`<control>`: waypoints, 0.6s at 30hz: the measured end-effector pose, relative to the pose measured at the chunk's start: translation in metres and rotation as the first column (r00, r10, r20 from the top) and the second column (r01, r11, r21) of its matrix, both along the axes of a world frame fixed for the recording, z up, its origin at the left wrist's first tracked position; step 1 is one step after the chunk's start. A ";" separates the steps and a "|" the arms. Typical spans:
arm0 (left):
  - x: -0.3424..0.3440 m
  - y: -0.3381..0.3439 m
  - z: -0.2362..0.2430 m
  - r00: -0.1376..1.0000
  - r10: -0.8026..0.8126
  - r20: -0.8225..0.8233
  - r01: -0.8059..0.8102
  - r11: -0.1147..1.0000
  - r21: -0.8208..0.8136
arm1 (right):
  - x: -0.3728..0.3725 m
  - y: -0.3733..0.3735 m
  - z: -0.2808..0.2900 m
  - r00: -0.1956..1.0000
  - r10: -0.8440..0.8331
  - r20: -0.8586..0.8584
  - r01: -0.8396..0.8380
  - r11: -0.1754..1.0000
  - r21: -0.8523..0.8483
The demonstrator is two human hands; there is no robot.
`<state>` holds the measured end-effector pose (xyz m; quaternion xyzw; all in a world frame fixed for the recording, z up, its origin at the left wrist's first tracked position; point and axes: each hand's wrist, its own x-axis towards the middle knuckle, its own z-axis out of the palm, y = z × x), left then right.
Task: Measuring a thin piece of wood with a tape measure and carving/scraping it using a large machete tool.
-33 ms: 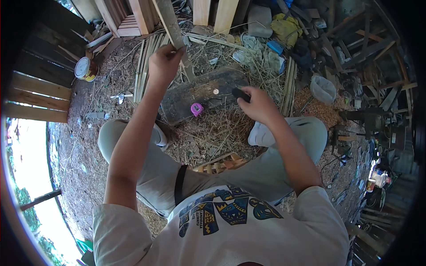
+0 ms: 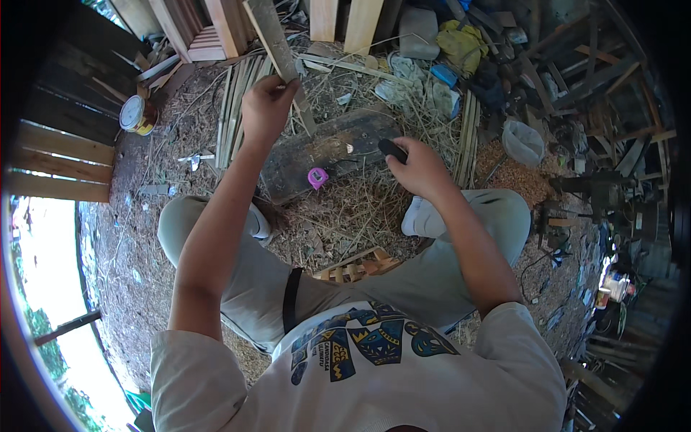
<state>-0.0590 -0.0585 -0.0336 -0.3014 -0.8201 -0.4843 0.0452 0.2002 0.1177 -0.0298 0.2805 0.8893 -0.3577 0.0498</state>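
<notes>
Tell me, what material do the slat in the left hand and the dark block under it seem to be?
The slat looks like split bamboo or raw wood: pale, unpainted, fibrous. The dark block seems weathered wood, with pale chipped spots. The left hand grips the slat.

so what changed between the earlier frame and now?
Nothing visibly changed. The left hand still grips the slanted wooden strip, whose lower end rests on the dark block. The right hand still holds a dark handle at the block's right end. The pink tape measure lies where it was.
</notes>
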 end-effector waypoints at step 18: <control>0.018 0.032 -0.048 0.971 0.034 0.235 -0.035 0.999 0.001 | 0.020 0.004 -0.033 1.000 0.024 0.010 -0.024 0.999 0.026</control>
